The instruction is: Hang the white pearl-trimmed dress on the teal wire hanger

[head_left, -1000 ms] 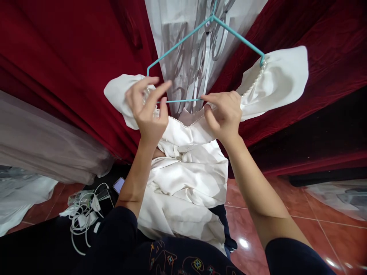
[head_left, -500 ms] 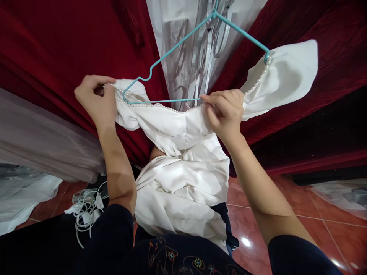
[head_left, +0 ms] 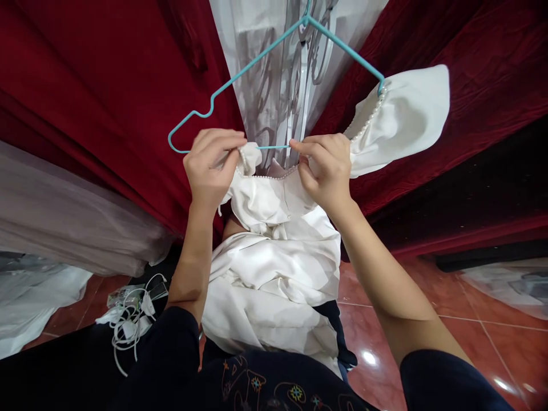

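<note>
A white satin garment (head_left: 278, 268) with a pearl-trimmed neckline hangs partly on a teal wire hanger (head_left: 240, 74). Its right sleeve (head_left: 406, 120) sits over the hanger's right end; the hanger's left end is bare. My left hand (head_left: 214, 168) is closed, pinching the bunched left part of the neckline by the hanger's bottom bar. My right hand (head_left: 327, 168) is closed too, gripping the neckline and the bar at the middle. The rest of the garment falls down onto my lap.
Dark red velvet drapes (head_left: 85, 85) hang behind, with a sheer white patterned curtain (head_left: 282, 68) between them. Grey fabric (head_left: 64, 222) lies at the left. White cables and chargers (head_left: 128, 319) lie on the red tiled floor (head_left: 471, 342).
My left hand drew the left sleeve out past the hanger's left end, then came back to the middle with the fabric bunched. The hanger's left end now shows bare. My right hand stayed put.
</note>
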